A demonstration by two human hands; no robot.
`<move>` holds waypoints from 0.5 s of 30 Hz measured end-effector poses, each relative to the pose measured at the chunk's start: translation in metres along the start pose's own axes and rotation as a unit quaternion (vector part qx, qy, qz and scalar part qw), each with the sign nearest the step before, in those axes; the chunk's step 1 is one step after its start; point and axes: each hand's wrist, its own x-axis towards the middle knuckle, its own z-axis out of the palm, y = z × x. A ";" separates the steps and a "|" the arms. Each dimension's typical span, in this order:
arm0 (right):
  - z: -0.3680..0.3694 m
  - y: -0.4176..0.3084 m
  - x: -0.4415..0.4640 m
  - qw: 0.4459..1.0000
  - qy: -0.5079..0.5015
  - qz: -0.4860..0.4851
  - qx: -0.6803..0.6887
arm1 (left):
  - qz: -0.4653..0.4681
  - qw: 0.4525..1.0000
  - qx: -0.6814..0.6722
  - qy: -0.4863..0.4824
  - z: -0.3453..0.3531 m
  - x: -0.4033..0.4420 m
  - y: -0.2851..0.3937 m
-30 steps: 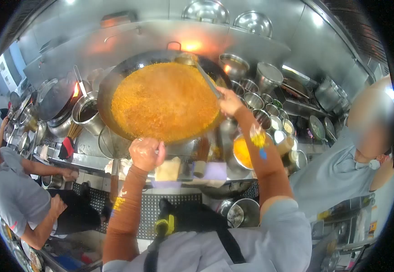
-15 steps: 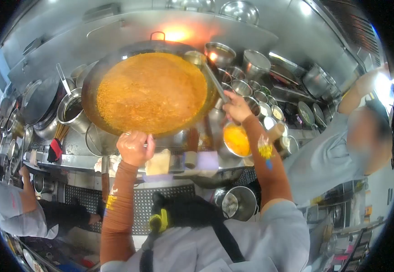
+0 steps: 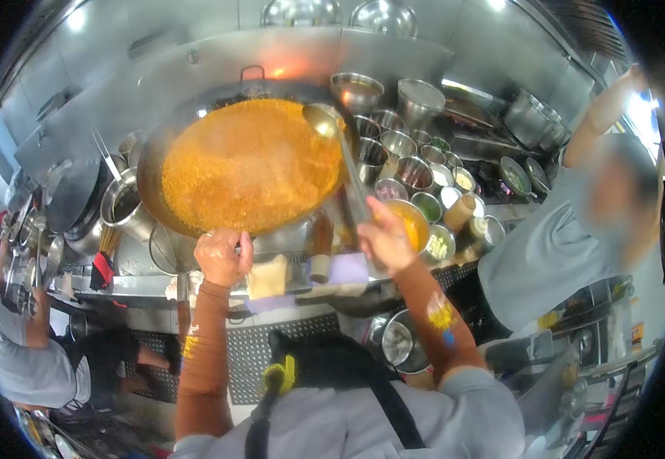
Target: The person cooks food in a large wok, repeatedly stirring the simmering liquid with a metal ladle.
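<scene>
A large dark wok [image 3: 147, 172] sits in front of me, filled with steaming orange-brown soupy food [image 3: 240, 168]. My left hand [image 3: 224, 257] is closed at the wok's near rim; the grip point itself is hidden under the fingers. In my right hand [image 3: 386, 236] is the long handle of a metal ladle [image 3: 351, 164], slanting up and away. The ladle's bowl lies at the wok's right inner side, at the edge of the food. Just right of that hand stands a bowl of yellow-orange liquid [image 3: 411, 226].
Several metal containers of ingredients [image 3: 414, 174] crowd the right counter. A pot with dark liquid [image 3: 126, 200] and a strainer [image 3: 165, 249] are left of the wok. A co-worker [image 3: 554, 222] stands close on the right; another person [image 3: 30, 352] is at left.
My right hand has drawn back toward me and slightly left. The ladle's bowl has come down and left, from the wok's rim to the food's edge. My left hand stays at the rim.
</scene>
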 end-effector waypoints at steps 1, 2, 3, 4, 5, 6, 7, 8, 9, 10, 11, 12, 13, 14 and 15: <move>0.013 -0.001 0.020 1.000 0.011 -0.002 0.006 | 0.001 1.000 0.001 -0.003 0.000 -0.001 0.000; 0.026 0.004 0.045 0.999 0.031 -0.017 0.004 | 0.002 1.000 0.001 -0.006 0.001 -0.003 -0.001; 0.043 0.004 0.068 0.998 0.055 -0.020 0.022 | 0.004 1.000 0.003 -0.008 0.001 -0.004 -0.003; 0.063 -0.002 0.085 0.994 0.081 -0.014 0.075 | 0.005 1.000 0.008 -0.011 0.000 -0.003 -0.002; 0.076 -0.004 0.105 0.994 0.073 -0.029 0.082 | 0.006 1.000 0.011 -0.008 0.003 -0.006 -0.004; 0.091 0.000 0.124 0.992 0.083 -0.024 0.094 | -0.011 0.999 0.027 -0.024 0.003 -0.009 -0.004; 0.103 0.001 0.147 0.990 0.091 -0.026 0.105 | 0.001 0.999 0.026 -0.021 0.005 -0.009 -0.007; 0.110 0.004 0.176 0.990 0.077 -0.041 0.115 | 0.002 0.999 0.020 -0.027 0.003 -0.007 -0.007; 0.119 0.016 0.202 0.989 0.062 -0.045 0.124 | 0.002 1.000 0.008 -0.028 0.000 -0.003 -0.005; 0.131 0.014 0.212 0.989 0.045 -0.043 0.132 | 0.011 1.000 0.006 -0.015 0.001 -0.004 -0.006; 0.138 0.011 0.224 0.989 0.040 -0.034 0.141 | 0.018 1.000 0.004 -0.004 0.003 -0.004 -0.007; 0.142 0.004 0.231 0.988 0.035 -0.021 0.149 | 0.022 1.000 0.002 -0.006 0.003 -0.002 -0.009; 0.146 0.003 0.242 0.987 0.030 -0.006 0.156 | 0.024 1.000 -0.001 -0.010 0.002 -0.002 -0.010; 0.153 0.003 0.254 0.983 0.039 -0.012 0.181 | 0.025 1.000 -0.004 -0.015 0.002 -0.002 -0.010; 0.156 0.001 0.261 0.984 0.021 -0.002 0.180 | 0.020 1.000 -0.012 -0.013 0.002 -0.001 -0.009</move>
